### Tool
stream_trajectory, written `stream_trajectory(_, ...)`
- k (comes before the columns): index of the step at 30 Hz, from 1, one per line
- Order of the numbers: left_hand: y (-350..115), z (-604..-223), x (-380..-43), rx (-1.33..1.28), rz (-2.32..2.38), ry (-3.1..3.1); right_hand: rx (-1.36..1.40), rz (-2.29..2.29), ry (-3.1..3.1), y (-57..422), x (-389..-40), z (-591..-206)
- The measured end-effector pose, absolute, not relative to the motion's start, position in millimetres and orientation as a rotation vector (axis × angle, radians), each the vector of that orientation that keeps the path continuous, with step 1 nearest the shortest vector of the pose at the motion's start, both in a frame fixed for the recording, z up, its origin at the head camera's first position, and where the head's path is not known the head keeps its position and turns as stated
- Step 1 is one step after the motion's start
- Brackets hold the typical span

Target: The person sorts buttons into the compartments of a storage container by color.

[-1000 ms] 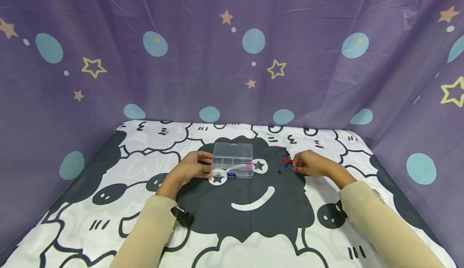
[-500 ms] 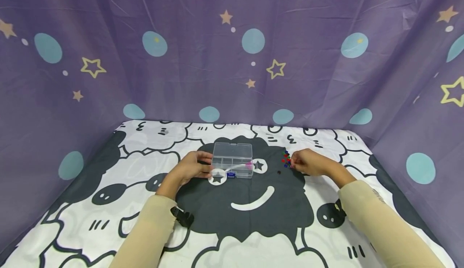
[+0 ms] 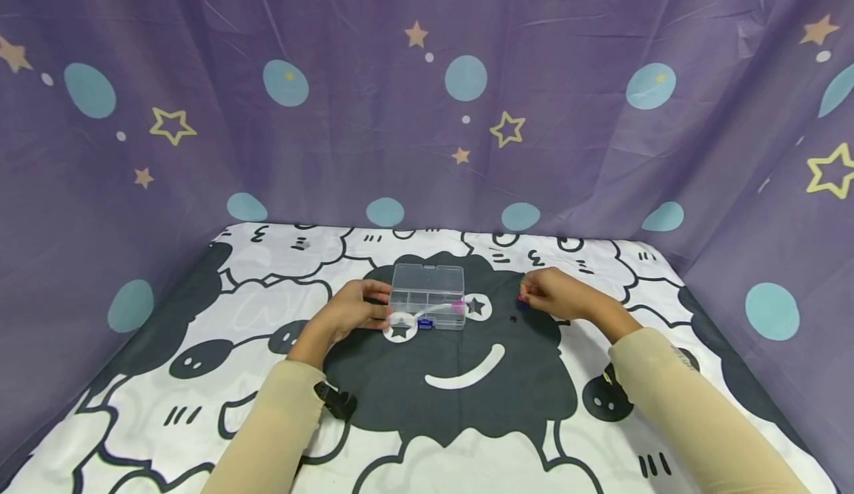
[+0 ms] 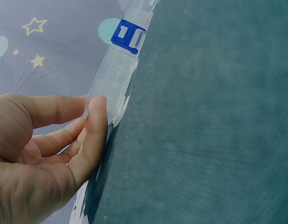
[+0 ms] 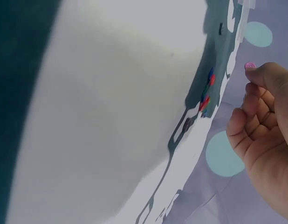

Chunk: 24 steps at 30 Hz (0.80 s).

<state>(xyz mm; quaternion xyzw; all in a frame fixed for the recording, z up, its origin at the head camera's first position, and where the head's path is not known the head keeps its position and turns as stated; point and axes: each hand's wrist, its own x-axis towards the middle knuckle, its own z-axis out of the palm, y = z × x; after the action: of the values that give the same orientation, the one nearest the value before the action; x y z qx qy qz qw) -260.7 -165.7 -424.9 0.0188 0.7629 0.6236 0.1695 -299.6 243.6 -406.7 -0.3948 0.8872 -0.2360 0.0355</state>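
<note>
With my left hand I grasp the left side of the clear box; its lid is open toward the far side, and its blue latch faces near. My right hand, to the right of the box, pinches a small pink piece. Red, blue and green pieces lie on the dark-and-white cloth. One dark piece lies between box and right hand.
</note>
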Motion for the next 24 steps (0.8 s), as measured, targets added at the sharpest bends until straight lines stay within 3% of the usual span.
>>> stream_trajectory(24,-167,-425,-262,0.055,1.776,2.166,-1.282,-0.765,2.73,198,-305,-408)
